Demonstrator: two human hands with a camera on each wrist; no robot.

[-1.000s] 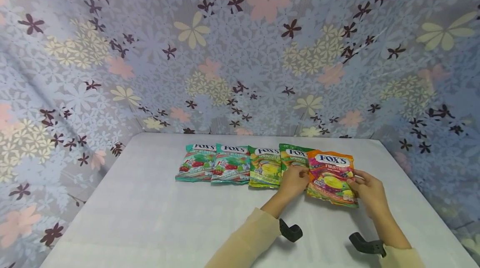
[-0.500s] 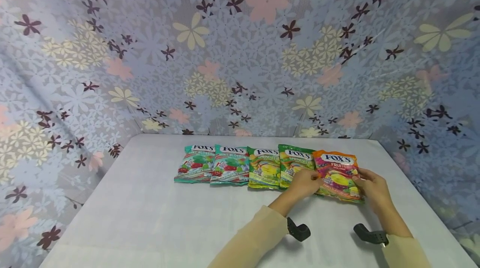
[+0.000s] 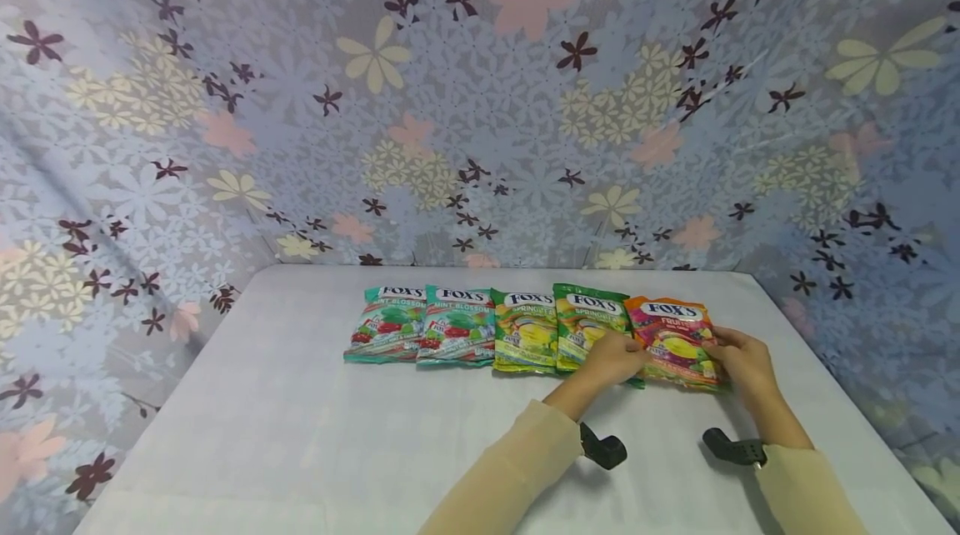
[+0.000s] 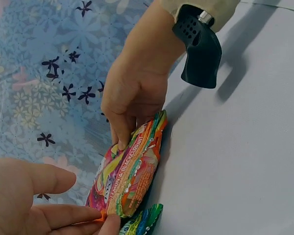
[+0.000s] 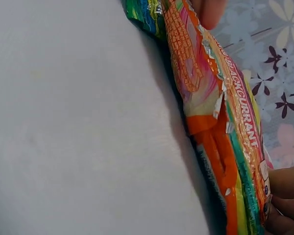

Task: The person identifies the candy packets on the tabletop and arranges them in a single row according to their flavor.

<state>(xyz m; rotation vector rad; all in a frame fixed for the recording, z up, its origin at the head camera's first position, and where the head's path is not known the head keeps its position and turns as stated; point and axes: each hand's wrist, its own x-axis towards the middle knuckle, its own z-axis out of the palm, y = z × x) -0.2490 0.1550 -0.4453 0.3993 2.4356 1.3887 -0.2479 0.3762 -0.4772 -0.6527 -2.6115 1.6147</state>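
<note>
An orange-and-pink Fox's Fruits candy bag (image 3: 672, 337) is at the right end of a row of candy bags. My right hand (image 3: 747, 366) grips its right edge, thumb on the printed front. At the opposite edge, my left hand (image 3: 617, 358) pinches the bag's lower left side, its wrist crossing in front of a green-and-yellow Spring Tea bag (image 3: 588, 318). In the left wrist view the orange bag (image 4: 132, 169) tilts up between both hands, a green bag corner (image 4: 149, 218) just below it. The right wrist view shows the bag's underside (image 5: 206, 122) raised off the white surface.
Left of these lie another Spring Tea bag (image 3: 525, 335) and two teal Mint Blossom bags, one (image 3: 457, 331) overlapping the other (image 3: 386, 331). All rest on a white-covered table (image 3: 300, 435). Floral cloth (image 3: 450, 143) rises behind and at both sides.
The orange bag has moved right and slightly back, down toward the table, with both hands on it. More of the neighbouring Spring Tea bag now shows.
</note>
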